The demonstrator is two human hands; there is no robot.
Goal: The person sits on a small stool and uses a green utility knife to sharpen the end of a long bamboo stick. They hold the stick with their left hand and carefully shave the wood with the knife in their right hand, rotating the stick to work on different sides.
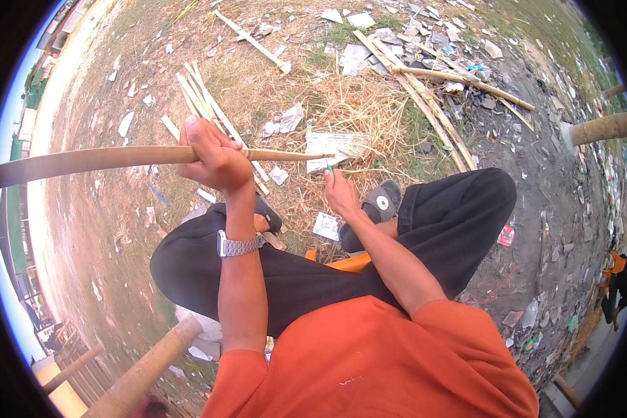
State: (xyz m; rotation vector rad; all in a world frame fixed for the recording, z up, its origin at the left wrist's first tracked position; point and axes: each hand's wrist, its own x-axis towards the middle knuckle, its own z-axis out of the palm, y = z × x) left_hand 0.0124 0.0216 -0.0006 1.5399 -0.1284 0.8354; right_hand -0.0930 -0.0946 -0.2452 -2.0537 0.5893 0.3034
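My left hand (216, 157), with a metal watch on its wrist, is closed round a long bamboo strip (97, 160). The strip lies level across the view, its broad end at the far left and its thin, tapered tip to the right of my fist. Close to that tip, my right hand (341, 191) is closed on a small green thing (330, 169), which shows only in part; its kind cannot be made out. Whether it touches the strip cannot be told. Below the tip are dry shavings (380, 115) and a white sheet (338, 145) on the ground.
Split bamboo strips (202, 97) lie ahead on the left, and longer bamboo pieces (425, 97) ahead on the right among broken scraps. Bamboo poles (602, 129) stand at the right and lower left. I sit with bent knees over an orange seat (350, 263).
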